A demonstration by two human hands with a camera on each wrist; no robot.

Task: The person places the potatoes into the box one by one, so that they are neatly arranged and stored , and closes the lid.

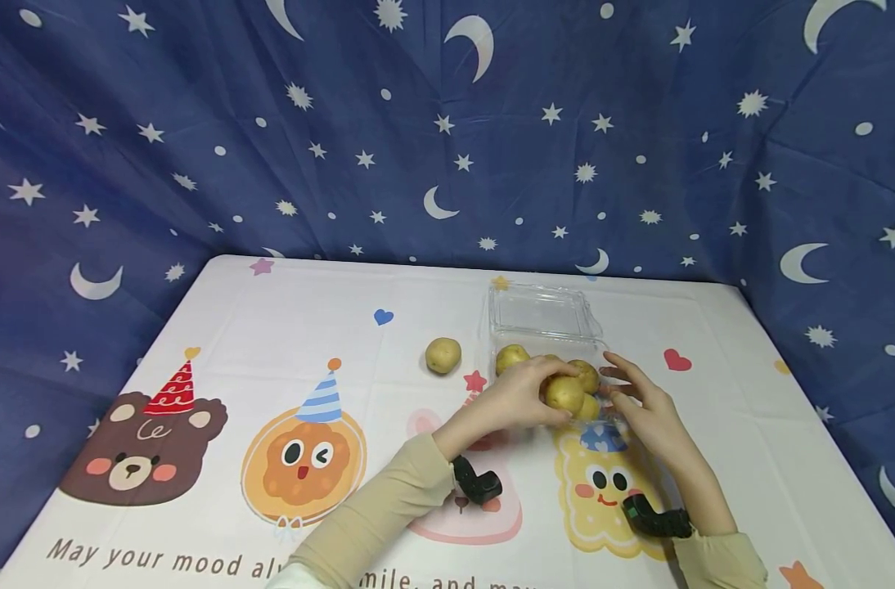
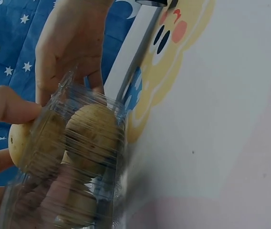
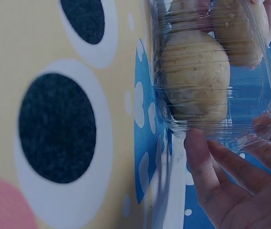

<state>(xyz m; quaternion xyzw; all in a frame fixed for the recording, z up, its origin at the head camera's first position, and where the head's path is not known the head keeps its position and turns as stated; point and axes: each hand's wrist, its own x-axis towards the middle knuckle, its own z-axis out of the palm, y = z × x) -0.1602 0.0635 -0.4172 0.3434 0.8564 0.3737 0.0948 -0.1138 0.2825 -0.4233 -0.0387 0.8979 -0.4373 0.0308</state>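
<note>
A clear plastic clamshell box (image 1: 541, 312) lies on the table with its lid folded back, away from the person. Several potatoes (image 1: 511, 357) sit inside its base. Between thumb and fingers the left hand (image 1: 523, 394) holds a potato (image 1: 564, 395) low over the near side of the box; the left wrist view shows this potato (image 2: 16, 143) at the rim. At the box's right end, the right hand (image 1: 648, 413) has its fingers loosely extended. In the right wrist view its thumb (image 3: 200, 155) touches the lower corner of the ribbed wall (image 3: 243, 109).
One loose potato (image 1: 443, 357) lies on the table left of the box. The white tablecloth (image 1: 330, 311) carries printed cartoon figures and lettering. A blue curtain (image 1: 389, 131) with moons and stars hangs behind and beside the table.
</note>
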